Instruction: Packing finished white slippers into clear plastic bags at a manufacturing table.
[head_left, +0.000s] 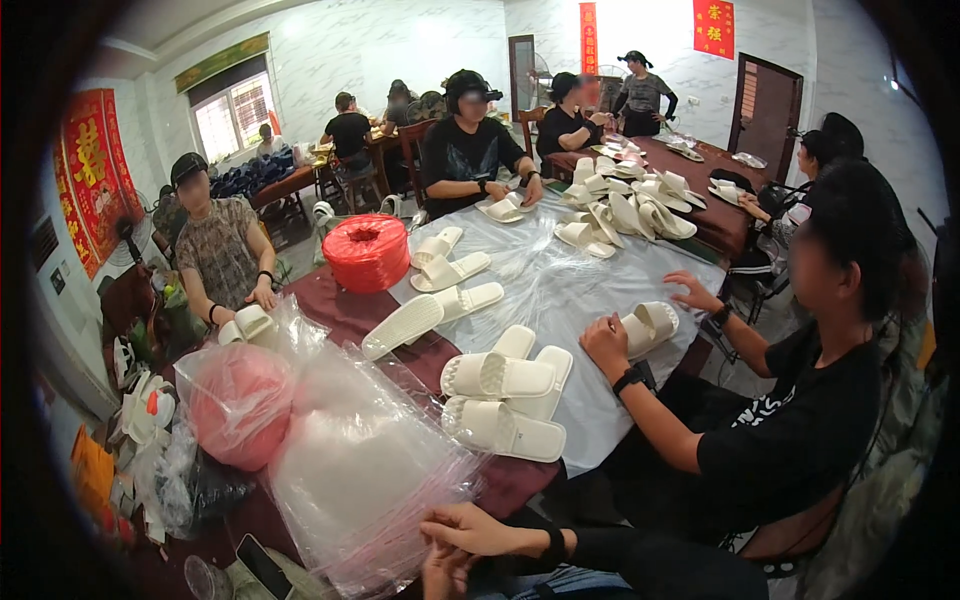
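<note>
A thick stack of clear plastic bags [345, 450] with pinkish edges lies at the near side of the table. My right hand [475, 530] comes in from the right, a black band at its wrist, its thumb and fingers pinched together at the corner of the stack. Just below it, my left hand [447, 574] is curled, its fingertips close to the right hand's; what it holds is too small to make out. Beyond the stack lie several cream slippers [505, 430], some on top of others, and a slipper pair [430, 318] laid at an angle.
A red roll of plastic twine [367, 252] and a red bundle in clear plastic [240, 400] stand to the left. A slipper heap [630, 205] covers the far table. Co-workers sit around; the person at right has hands by a slipper [650, 328]. A phone [263, 568] lies lower left.
</note>
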